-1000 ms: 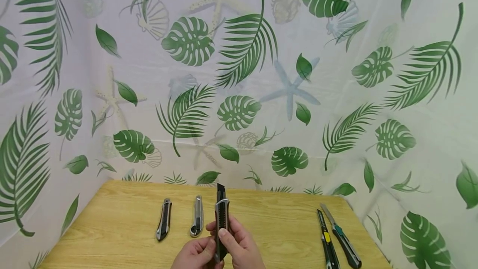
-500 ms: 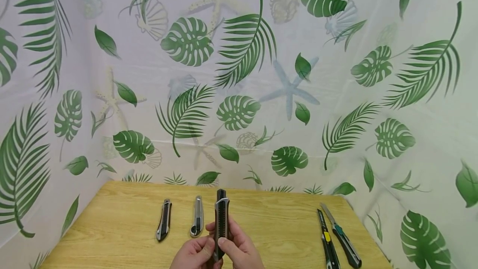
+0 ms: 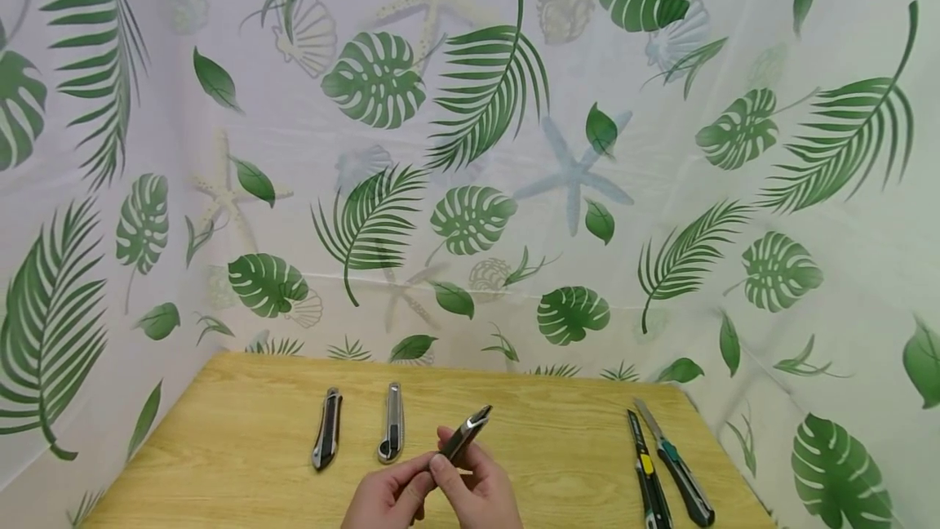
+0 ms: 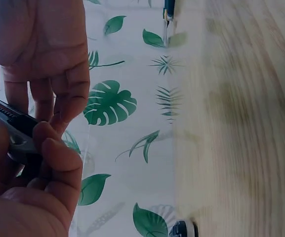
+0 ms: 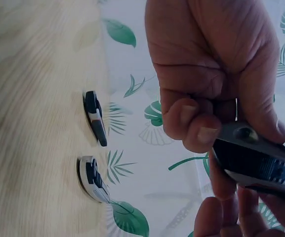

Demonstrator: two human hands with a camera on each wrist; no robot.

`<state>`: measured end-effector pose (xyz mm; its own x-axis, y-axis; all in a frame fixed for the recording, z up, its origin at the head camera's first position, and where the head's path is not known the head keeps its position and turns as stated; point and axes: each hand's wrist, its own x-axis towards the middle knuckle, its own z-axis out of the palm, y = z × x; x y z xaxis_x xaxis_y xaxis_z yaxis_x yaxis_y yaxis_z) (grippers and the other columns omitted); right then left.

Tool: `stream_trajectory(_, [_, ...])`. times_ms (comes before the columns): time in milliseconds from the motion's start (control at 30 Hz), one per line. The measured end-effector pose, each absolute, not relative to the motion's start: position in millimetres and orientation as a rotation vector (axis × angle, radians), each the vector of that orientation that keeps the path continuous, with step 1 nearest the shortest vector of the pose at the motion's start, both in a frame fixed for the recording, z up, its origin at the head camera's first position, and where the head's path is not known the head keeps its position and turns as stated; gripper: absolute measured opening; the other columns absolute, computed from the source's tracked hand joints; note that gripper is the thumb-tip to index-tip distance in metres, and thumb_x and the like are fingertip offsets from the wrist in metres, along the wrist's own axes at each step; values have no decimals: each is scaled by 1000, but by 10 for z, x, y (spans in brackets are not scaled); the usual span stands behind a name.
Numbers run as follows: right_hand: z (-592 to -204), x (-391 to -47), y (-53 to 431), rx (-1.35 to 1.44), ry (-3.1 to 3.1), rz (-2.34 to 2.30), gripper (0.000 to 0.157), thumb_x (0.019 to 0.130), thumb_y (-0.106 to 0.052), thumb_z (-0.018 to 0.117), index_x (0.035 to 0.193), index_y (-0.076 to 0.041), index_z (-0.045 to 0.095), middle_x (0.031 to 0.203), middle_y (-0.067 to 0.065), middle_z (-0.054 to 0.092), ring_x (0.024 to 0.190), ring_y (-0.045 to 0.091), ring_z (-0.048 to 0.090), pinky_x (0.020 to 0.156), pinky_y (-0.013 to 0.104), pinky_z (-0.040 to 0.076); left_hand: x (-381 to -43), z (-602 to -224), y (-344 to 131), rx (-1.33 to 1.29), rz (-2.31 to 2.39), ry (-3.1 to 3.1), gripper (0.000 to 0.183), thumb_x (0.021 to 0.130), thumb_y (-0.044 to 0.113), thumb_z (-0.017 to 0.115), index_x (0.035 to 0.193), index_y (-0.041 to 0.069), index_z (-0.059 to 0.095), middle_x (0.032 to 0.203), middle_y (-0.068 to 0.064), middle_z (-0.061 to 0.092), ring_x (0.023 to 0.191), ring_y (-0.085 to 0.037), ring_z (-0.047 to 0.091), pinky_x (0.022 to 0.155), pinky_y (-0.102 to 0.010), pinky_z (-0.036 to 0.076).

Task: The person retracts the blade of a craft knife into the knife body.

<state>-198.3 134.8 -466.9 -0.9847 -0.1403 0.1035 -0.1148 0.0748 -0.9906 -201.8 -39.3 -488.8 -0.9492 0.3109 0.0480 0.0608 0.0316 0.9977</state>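
Observation:
A black and silver utility knife is held up between both hands, tilted with its tip toward the upper right. My left hand grips its lower end, seen from below in the left wrist view. My right hand holds the body, with the thumb on it. In the right wrist view the knife's end faces the camera, showing a round hole and a ribbed track. A short dark piece sticks out past the silver tip; whether it is bare blade is too small to tell.
On the wooden table, a dark utility knife and a silver one lie to the left. At right lie a yellow-and-black one and a teal-and-black one. A leaf-print curtain hangs behind.
The long dark blade part at the tip slid back to a short piece. Then the knife swung from upright to leaning right and turned its narrow side up.

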Motion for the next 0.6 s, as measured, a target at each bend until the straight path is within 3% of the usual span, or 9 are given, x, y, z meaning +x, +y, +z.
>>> stream_trajectory(100, [-4706, -1971, 1328, -215, 2412, -2078, 49, 103, -33, 72, 139, 0, 68, 133, 24, 66, 99, 10, 70, 79, 25, 59, -2014, -4922, -387, 414, 1957, 2244, 50, 108, 37, 64, 140, -2, 68, 109, -13, 81, 68, -11, 60, 58, -24, 47])
stream_trajectory(267, [-4746, -2022, 1391, -180, 2501, -1953, 42, 104, -36, 70, 124, 1, 73, 123, 20, 70, 95, 14, 71, 79, 30, 61, -2039, -4983, -433, 694, 1692, 2561, 42, 108, 36, 65, 133, 3, 74, 114, -11, 79, 79, -6, 66, 66, -24, 52])
stream_trajectory(467, [-4712, -2436, 1628, -180, 2740, -1564, 43, 105, -42, 67, 125, -3, 70, 89, 3, 72, 75, 14, 66, 63, 31, 52, -2059, -5039, -558, 908, 981, 3162, 31, 100, 37, 75, 117, 11, 78, 112, -3, 75, 97, -20, 71, 79, -32, 60])
stream_trajectory(533, [-4726, -2641, 1689, -182, 2813, -1426, 35, 103, -36, 68, 117, -4, 74, 77, 1, 69, 65, 13, 60, 58, 29, 45, -2121, -5109, -612, 921, 753, 3164, 36, 100, 42, 75, 118, 11, 77, 113, -3, 74, 99, -23, 70, 82, -35, 60])
stream_trajectory(600, [-4771, -2844, 1722, -164, 2865, -1296, 22, 98, -29, 71, 95, -7, 75, 67, -1, 64, 58, 12, 54, 54, 27, 42, -2233, -5277, -655, 934, 597, 3095, 45, 101, 50, 71, 121, 10, 76, 113, -6, 74, 98, -25, 69, 81, -37, 59])
